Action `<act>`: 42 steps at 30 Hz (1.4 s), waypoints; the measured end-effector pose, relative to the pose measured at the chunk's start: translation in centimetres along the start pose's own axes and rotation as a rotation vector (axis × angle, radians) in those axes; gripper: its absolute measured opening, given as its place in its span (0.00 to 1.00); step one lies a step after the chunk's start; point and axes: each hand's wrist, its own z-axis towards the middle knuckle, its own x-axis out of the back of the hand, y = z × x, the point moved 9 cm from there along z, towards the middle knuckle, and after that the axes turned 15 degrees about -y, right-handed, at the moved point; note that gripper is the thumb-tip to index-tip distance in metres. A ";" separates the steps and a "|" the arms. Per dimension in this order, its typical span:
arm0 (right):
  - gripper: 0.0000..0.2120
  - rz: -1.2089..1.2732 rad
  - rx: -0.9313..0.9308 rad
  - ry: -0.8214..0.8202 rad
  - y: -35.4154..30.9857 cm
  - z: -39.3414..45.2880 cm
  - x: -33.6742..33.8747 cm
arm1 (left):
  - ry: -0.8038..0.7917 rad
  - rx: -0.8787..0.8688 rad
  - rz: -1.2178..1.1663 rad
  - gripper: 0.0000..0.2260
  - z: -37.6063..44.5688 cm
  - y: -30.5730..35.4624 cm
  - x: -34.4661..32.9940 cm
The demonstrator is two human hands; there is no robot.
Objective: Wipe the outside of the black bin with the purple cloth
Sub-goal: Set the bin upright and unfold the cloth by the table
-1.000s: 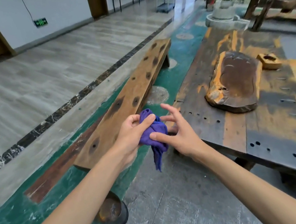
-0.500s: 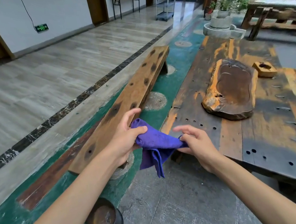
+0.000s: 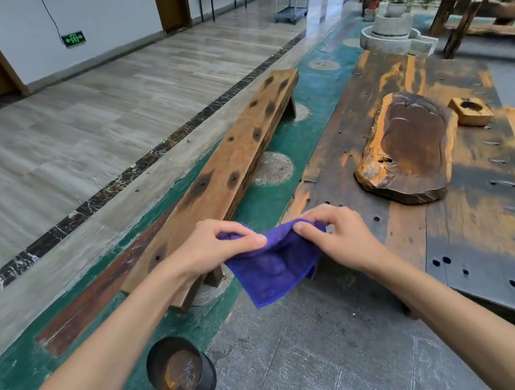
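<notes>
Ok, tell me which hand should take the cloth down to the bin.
Left, probably. The black bin stands on the floor under the left forearm, below the left hand. The right hand, also pinching the purple cloth, would have to cross over.

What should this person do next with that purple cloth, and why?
Probably lower the purple cloth toward the black bin on the floor. Both the left hand and right hand hold it spread in the air, not touching the bin.

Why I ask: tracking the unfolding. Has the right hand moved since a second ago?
Yes. The right hand drew right, away from the left hand, toward the wooden table.
</notes>
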 end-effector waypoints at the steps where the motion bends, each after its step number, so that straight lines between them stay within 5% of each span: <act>1: 0.10 -0.016 -0.003 -0.010 -0.2 0.2 0.2 | -0.031 0.009 0.029 0.15 0.1 -0.1 -0.4; 3: 0.14 -0.110 -0.006 -0.036 -0.5 0.5 0.4 | -0.014 -0.009 0.175 0.17 0.6 -0.2 -0.6; 6: 0.16 -0.204 -0.012 -0.109 -0.3 0.7 0.7 | 0.140 -0.104 0.364 0.07 1.0 1.1 0.1; 12: 0.05 -0.069 0.077 -0.276 2.6 1.0 1.6 | 0.129 0.032 0.594 0.08 2.2 1.6 1.2; 19: 0.13 0.155 0.099 -0.285 4.5 1.2 3.7 | 0.073 -0.119 0.289 0.15 4.3 4.3 -0.7; 23: 0.14 0.170 0.121 -0.405 5.4 0.3 3.7 | 0.032 -0.110 0.346 0.17 6.1 4.5 -1.8; 26: 0.13 0.066 0.050 -0.525 6.8 -0.1 3.4 | -0.007 -0.087 0.453 0.16 7.5 4.1 -2.6; 29: 0.03 -0.106 -0.001 -0.539 8.6 0.1 3.5 | -0.055 -0.072 0.474 0.11 9.1 2.9 -3.4; 34: 0.03 -0.330 -0.079 -0.541 12.0 1.8 3.0 | -0.143 -0.062 0.574 0.04 12.5 0.6 -4.4; 42: 0.03 -0.386 -0.276 -0.530 20.0 8.1 3.3 | -0.229 0.037 0.790 0.07 24.3 -2.6 -2.6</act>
